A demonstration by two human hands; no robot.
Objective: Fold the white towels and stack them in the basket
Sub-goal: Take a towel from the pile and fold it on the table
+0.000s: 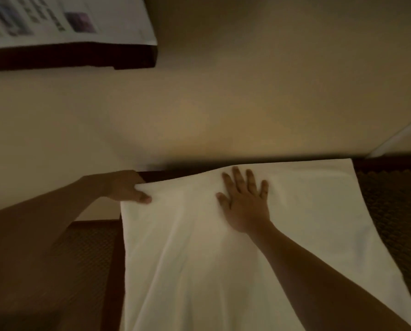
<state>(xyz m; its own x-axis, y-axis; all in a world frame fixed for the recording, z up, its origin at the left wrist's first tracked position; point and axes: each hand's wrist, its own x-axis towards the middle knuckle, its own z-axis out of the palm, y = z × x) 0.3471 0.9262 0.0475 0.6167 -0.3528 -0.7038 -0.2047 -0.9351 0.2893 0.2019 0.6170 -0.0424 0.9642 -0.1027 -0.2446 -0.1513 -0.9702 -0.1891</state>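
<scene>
**Head view: two hands on a spread white towel**

Head camera looks down in dim, warm light at a large white cloth towel (199, 259) spread across the lower middle of the frame, running from just below centre to the bottom edge. It lies over a dark brown surface with a woven, dimpled texture (395, 223), which shows to the towel's right and again at lower left. The towel's far edge sits along the line where that surface meets a plain cream wall (223, 103) filling the middle of the picture.

The left hand (128, 187), at centre left, pinches the towel's far left corner: the thumb lies on top of the cloth and the fingers curl beneath it, lifting the corner a little into a soft ridge. The right hand (245, 204), near the centre, lies palm down on the towel with fingers straight and spread, holding nothing.

At the upper left hangs a dark-framed board carrying a white printed sheet (63, 20), too blurred to read. A pale strip (400, 137) crosses the right edge diagonally.
</scene>
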